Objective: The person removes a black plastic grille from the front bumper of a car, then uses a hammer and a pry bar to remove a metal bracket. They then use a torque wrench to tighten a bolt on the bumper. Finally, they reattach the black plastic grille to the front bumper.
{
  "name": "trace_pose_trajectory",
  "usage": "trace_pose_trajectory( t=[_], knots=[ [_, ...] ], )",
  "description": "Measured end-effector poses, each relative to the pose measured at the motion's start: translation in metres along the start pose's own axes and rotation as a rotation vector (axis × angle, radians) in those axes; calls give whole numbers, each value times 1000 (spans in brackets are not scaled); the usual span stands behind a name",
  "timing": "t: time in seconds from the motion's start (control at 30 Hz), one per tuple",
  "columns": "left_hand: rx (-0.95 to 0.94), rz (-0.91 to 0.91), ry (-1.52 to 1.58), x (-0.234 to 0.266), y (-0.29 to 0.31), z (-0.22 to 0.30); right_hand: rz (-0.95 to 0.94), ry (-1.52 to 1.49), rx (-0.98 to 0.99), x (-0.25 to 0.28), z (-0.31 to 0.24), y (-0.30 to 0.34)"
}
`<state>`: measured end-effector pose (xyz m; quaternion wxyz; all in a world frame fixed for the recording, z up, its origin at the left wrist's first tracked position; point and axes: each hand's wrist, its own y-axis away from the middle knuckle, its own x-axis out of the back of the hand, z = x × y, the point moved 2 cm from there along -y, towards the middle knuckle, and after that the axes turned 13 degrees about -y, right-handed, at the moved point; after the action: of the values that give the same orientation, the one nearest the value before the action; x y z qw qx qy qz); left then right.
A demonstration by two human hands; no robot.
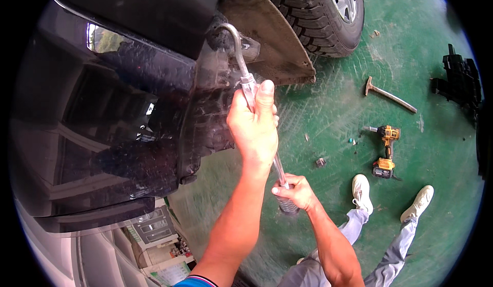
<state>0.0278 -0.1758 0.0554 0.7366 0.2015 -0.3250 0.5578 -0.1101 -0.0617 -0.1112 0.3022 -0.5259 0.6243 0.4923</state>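
Note:
A slide hammer with a curved metal hook (238, 48) stretches from the dark car's body edge down toward me. The hook's bent end is up at the exposed panel by the wheel arch; I cannot tell exactly what its tip catches. My left hand (252, 130) is wrapped round the shaft just below the hook, thumb on top. Lower down, my right hand (297, 192) grips the tool by the ribbed sliding weight (287, 205). Beside the hook hangs a dirty brown wheel-arch liner (272, 35). The dark bumper (123, 117) fills the left side.
A tyre (313, 17) stands beyond the liner. On the green floor lie a hammer (391, 98), a yellow and black cordless impact driver (386, 148), a small metal piece (321, 162) and a black plastic part (458, 79). White shoes (362, 192) show at lower right.

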Motion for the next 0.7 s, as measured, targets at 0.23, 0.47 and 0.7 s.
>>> trace_pose_trajectory(
  t=[0.23, 0.47, 0.7],
  knots=[
    [13, 58, 50, -9, -9, -11, 64, 116, 48, 24, -19, -24],
    [138, -107, 393, -31, -2, 1, 324, 445, 112, 59, -70, 35],
    [208, -308, 871, -66, 2, 28, 575, 916, 52, 82, -204, 116]
  ],
)
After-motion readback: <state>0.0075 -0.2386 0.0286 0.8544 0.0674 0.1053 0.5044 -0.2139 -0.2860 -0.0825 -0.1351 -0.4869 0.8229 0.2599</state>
